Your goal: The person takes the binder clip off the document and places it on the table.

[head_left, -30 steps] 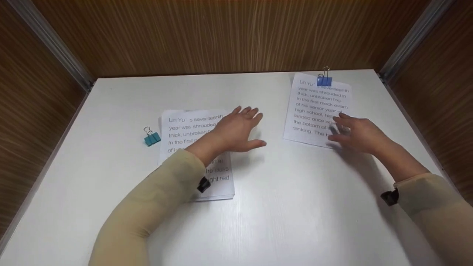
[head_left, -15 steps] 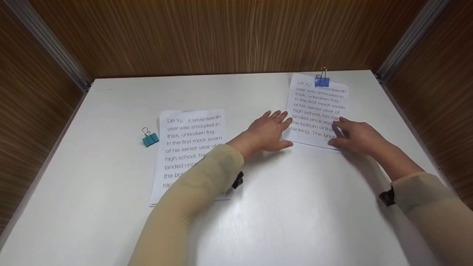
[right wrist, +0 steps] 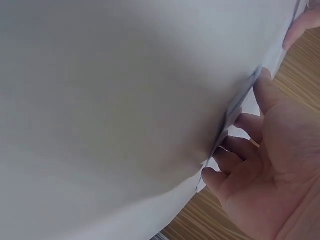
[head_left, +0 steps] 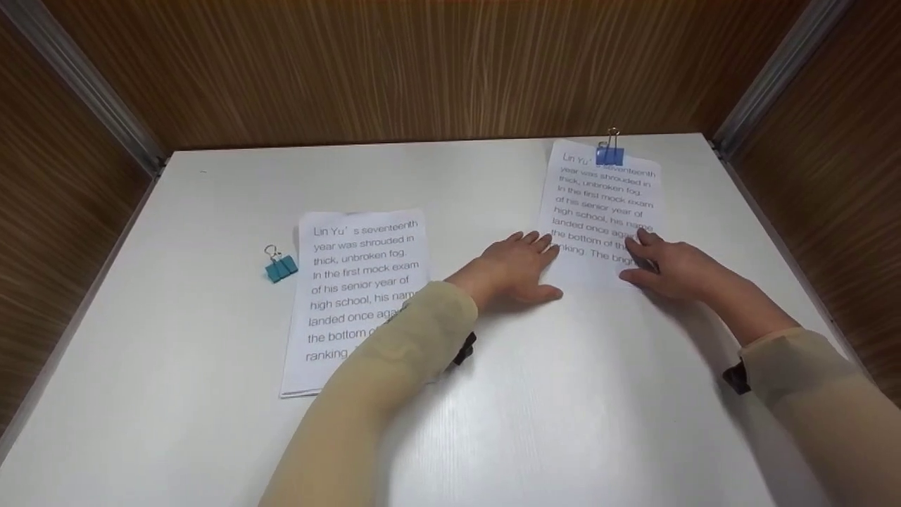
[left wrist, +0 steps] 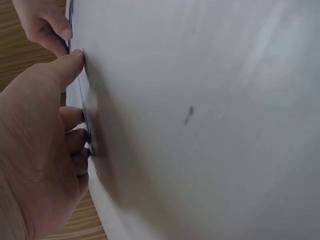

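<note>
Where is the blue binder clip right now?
In the head view, the blue binder clip sits at the upper right, on the top edge of the printed paper stack on the right, near the far edge of the white table.

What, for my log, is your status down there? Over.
Left grip at right stack, lower left corner. Right grip at lower right corner. Blue clip on its far edge. Teal clip and left stack likely not in the way.
</note>
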The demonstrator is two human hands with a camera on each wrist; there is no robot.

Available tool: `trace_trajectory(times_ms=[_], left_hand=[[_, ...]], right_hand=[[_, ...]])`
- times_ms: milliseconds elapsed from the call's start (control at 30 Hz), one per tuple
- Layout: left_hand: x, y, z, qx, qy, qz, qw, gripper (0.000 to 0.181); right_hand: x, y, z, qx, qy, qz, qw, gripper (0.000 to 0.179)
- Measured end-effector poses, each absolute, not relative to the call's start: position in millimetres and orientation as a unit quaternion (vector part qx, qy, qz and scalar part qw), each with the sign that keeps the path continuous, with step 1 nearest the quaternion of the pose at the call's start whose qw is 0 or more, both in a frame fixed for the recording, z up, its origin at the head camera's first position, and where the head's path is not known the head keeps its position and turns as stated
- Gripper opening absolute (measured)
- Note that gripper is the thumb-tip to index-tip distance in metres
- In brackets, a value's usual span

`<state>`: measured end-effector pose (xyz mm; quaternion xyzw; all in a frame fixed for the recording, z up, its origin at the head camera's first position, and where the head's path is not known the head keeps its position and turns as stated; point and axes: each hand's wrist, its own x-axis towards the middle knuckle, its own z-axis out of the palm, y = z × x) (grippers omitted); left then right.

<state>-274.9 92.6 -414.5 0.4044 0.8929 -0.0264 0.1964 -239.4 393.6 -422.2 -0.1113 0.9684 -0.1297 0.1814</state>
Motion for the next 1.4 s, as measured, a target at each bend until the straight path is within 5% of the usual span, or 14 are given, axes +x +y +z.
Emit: trace_trajectory(times_ms=[500,1400], left_hand=[[-265,78,-404,0.395,0.897,-0.037,0.197,0.087],[-196,10,-401,0.419,0.890,-0.018,0.177,0.089]], right_hand=[[-235,377,-423,-0.141,0.968,-0.124,0.164,0.081],[-184,322,-423,-0.183,0.964,-0.129,0.144,0.078]])
